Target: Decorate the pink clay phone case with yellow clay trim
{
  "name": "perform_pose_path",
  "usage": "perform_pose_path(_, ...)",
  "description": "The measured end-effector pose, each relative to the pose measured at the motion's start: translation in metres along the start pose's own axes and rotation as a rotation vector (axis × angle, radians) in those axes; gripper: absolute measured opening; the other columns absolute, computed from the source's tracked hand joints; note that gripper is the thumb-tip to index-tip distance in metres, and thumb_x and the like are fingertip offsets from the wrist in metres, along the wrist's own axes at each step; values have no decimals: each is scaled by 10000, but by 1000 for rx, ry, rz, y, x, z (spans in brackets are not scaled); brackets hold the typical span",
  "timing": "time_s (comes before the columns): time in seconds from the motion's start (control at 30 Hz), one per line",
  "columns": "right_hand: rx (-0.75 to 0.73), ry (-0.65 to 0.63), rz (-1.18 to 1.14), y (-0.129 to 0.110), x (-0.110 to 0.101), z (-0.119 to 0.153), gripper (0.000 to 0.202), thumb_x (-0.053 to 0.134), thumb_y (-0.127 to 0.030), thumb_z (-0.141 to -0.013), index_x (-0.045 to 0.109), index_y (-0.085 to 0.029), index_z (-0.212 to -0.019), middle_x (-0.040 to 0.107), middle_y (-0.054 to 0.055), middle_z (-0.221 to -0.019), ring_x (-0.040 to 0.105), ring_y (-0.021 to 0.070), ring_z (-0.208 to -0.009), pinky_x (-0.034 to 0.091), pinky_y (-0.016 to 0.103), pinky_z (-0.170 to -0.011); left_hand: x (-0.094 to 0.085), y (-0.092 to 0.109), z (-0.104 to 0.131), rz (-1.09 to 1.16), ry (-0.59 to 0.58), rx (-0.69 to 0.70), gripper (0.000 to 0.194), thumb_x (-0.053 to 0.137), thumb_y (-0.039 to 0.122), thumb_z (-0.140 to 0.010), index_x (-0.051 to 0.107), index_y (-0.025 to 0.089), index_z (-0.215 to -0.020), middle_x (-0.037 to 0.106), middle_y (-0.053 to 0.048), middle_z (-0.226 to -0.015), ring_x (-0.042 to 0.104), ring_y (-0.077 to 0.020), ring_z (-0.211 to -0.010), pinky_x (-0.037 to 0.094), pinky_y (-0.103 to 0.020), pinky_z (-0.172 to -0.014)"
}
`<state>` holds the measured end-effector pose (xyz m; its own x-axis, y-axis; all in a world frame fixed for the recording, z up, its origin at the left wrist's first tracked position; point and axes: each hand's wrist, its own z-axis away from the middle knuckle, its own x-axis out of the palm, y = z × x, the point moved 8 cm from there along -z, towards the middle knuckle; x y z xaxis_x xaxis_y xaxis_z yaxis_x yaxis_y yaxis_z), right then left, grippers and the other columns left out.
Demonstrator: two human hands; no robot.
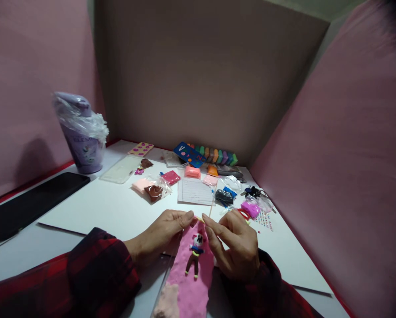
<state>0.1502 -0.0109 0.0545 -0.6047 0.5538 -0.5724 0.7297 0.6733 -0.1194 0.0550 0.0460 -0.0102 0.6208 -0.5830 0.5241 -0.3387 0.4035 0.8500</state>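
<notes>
A pink clay-covered panel (188,289) lies lengthwise toward me, with a beige patch at its near left corner. On it is a small clay figure (194,258) with a white head, blue top and dark trousers. My left hand (161,232) grips the panel's far left edge, thumb on top. At the far right corner my right hand (233,243) has its thumb and forefinger pinched at the edge, where a little yellow strip (199,219) shows between the hands. A thin stick (211,207) rises behind the right fingertips; whether the fingers hold it is unclear.
Clay packets, a lined paper (194,191), a black packet (224,197) and red scissors (243,214) lie beyond the hands. Farther back is a row of coloured clay blocks (218,155). At the left are a purple bottle (85,148) and a dark phone (35,203).
</notes>
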Motion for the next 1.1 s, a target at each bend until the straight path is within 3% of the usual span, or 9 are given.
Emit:
perform_pose_path(0.2,-2,-16,8,-1,2,-1,288,592,-105,-784,684,-123,-1056,408,14,-614,375,146,-583,277,285,-524,1,-1,1,-8,27,-26,357,537,406,-847,640,67,-804,616,-92,-675,552,-137,-589,399,-241,-569)
perform_pose_path(0.43,-29,-27,23,-4,3,0,266,598,-112,-784,692,-122,-1032,411,9,-607,376,142,-584,282,285,-527,1,-1,-1,19,-15,-10,348,577,425,-818,611,92,-723,573,-48,-638,517,-129,-580,420,-293,-650)
perform_pose_path(0.67,-59,-18,44,-7,2,0,308,612,-103,-769,677,-139,-1068,437,11,-613,387,141,-585,291,279,-517,4,2,-1,-11,-41,9,351,553,414,-837,654,81,-791,596,-61,-666,510,-130,-583,423,-315,-701)
perform_pose_path(0.93,49,-13,-37,2,1,0,298,562,-123,-806,674,-161,-1080,407,4,-628,393,141,-587,308,285,-528,3,-2,0,4,-26,-21,340,589,427,-809,636,94,-761,563,-39,-638,531,-145,-618,410,-291,-658)
perform_pose_path(1.1,32,-20,-1,0,2,0,288,574,-135,-802,682,-171,-1067,402,-1,-615,387,139,-581,301,281,-521,1,-1,-1,3,-20,-8,348,599,434,-799,634,92,-751,552,-27,-630,499,-121,-573,408,-290,-659)
